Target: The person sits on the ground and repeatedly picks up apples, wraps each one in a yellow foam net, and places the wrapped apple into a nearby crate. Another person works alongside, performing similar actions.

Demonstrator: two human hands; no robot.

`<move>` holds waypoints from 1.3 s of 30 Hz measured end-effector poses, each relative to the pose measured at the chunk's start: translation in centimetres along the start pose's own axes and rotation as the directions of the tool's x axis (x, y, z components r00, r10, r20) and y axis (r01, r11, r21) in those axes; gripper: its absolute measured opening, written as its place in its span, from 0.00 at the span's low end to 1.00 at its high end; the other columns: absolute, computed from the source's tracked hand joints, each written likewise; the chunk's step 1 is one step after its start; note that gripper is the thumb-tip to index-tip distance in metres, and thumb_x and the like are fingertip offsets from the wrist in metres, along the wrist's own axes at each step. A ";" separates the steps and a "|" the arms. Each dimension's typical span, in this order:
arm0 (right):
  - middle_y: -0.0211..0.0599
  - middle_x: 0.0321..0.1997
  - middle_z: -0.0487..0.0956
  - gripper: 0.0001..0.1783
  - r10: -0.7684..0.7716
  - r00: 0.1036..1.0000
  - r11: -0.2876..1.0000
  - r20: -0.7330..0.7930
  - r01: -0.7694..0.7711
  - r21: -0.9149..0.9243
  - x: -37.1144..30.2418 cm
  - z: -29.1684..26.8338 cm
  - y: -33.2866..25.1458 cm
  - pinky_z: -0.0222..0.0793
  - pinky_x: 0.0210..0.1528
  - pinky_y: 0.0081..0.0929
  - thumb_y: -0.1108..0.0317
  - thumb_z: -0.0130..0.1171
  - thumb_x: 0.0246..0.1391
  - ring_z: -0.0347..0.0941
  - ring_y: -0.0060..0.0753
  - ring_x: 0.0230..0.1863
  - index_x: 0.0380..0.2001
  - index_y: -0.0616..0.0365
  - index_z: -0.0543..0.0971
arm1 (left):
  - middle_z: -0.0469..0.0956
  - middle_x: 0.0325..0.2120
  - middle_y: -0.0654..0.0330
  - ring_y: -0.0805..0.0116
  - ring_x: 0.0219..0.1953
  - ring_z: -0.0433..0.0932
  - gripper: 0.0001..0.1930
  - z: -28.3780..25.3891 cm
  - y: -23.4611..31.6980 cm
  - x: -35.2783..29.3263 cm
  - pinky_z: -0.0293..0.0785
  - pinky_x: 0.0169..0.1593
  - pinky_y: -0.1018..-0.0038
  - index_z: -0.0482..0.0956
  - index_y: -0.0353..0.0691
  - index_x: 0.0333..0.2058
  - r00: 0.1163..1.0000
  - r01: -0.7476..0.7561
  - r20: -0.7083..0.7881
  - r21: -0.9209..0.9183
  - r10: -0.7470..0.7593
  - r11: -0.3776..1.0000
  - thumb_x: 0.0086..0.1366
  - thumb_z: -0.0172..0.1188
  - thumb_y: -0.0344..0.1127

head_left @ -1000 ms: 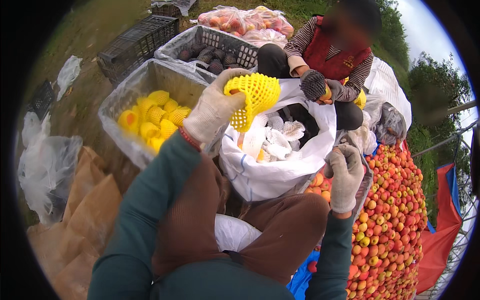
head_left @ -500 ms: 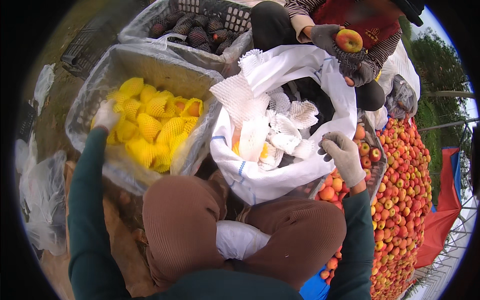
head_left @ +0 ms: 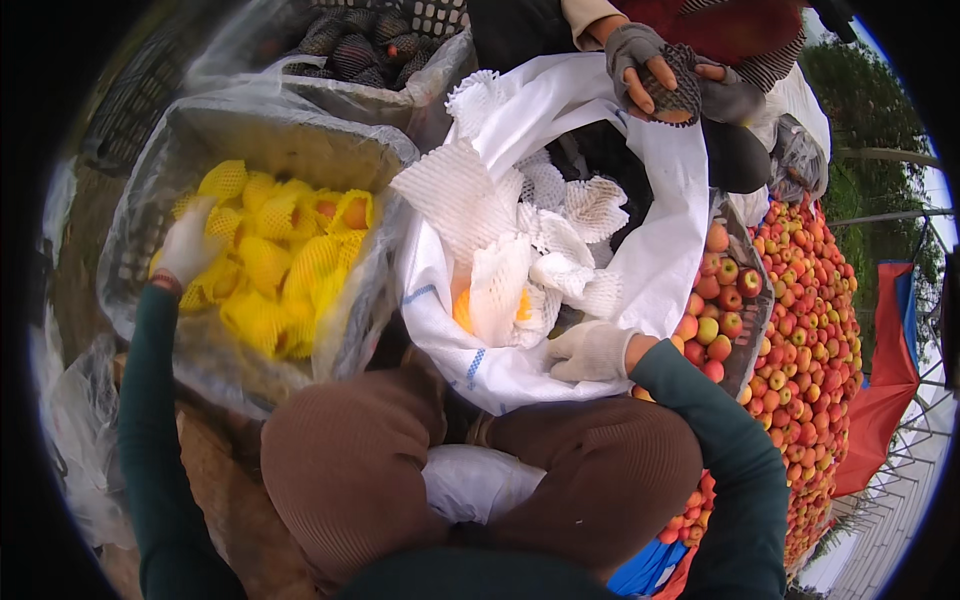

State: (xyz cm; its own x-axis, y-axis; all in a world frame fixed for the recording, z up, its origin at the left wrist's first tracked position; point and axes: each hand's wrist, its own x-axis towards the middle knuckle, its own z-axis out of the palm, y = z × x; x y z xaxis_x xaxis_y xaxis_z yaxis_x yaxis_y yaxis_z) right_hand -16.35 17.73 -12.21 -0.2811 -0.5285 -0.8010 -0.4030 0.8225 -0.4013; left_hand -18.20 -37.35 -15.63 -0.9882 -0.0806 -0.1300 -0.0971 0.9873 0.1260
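Apples in yellow foam nets (head_left: 265,265) lie in the plastic-lined crate (head_left: 290,150), the left hand (head_left: 190,245) against them. The right hand (head_left: 590,352), fingers bent, is inside the near rim of the white woven sack (head_left: 668,230), beside white foam nets (head_left: 452,205); whether either hand grips anything, I cannot tell.

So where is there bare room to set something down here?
Likeliest, the brown sheet between the left sleeve and the trousers. The far right inside the sack is too dark to judge. Crowded: the near crate, with yellow-netted fruit and the left hand; the sack's near side, with foam nets and the right hand; and the apple pile.
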 end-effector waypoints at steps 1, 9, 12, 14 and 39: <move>0.42 0.36 0.79 0.18 -0.010 1.000 1.000 -0.005 0.010 -0.001 -0.1 0.5 0.1 0.67 0.43 0.34 0.55 0.50 0.46 0.74 0.43 0.39 0.38 0.50 0.79 | 0.68 0.52 0.50 0.54 0.53 0.68 0.25 -1.1 3.0 0.3 0.64 0.57 0.67 0.67 0.37 0.52 0.997 -0.075 -0.024 -0.310 0.071 0.948 0.54 0.55 0.33; 0.42 0.33 0.78 0.17 0.026 0.988 0.988 -0.150 -0.049 -0.149 -2.7 0.1 0.6 0.67 0.42 0.37 0.53 0.47 0.51 0.74 0.45 0.36 0.37 0.48 0.78 | 0.77 0.39 0.49 0.63 0.42 0.76 0.21 -6.6 39.1 -1.0 0.71 0.47 0.71 0.73 0.33 0.46 0.336 -0.662 0.061 -0.694 0.940 0.282 0.54 0.57 0.37; 0.41 0.29 0.78 0.16 -0.155 0.885 0.985 -0.438 0.103 -0.141 -6.2 1.5 2.9 0.68 0.38 0.39 0.53 0.47 0.52 0.74 0.46 0.31 0.30 0.50 0.80 | 0.74 0.43 0.48 0.57 0.45 0.75 0.33 -1.1 47.5 0.0 0.69 0.49 0.66 0.69 0.35 0.51 0.261 -0.901 0.487 -0.187 0.833 0.391 0.47 0.62 0.46; 0.43 0.24 0.76 0.15 -0.050 0.896 0.999 -0.440 0.035 -0.042 -9.1 2.7 1.8 0.68 0.36 0.38 0.56 0.49 0.52 0.73 0.46 0.29 0.27 0.53 0.79 | 0.71 0.47 0.47 0.55 0.50 0.70 0.41 5.4 49.6 0.6 0.63 0.54 0.66 0.63 0.34 0.55 0.289 -0.939 0.539 0.000 0.791 0.343 0.43 0.64 0.49; 0.46 0.25 0.74 0.09 -0.040 0.527 0.867 -0.849 0.441 0.232 -9.8 9.1 6.7 0.67 0.35 0.37 0.66 0.52 0.49 0.71 0.48 0.31 0.26 0.62 0.77 | 0.77 0.35 0.46 0.51 0.38 0.77 0.21 13.7 49.0 2.3 0.72 0.44 0.61 0.77 0.43 0.39 0.647 -0.671 0.359 -0.150 0.672 0.726 0.54 0.50 0.51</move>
State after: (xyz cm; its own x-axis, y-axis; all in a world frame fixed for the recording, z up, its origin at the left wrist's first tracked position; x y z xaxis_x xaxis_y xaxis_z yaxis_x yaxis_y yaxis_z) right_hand -8.33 30.38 -11.09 -0.8712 -0.4900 -0.0287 -0.2710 0.5290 -0.8042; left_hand -23.63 12.75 -23.27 -0.6625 0.6606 -0.3530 0.5746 0.7506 0.3263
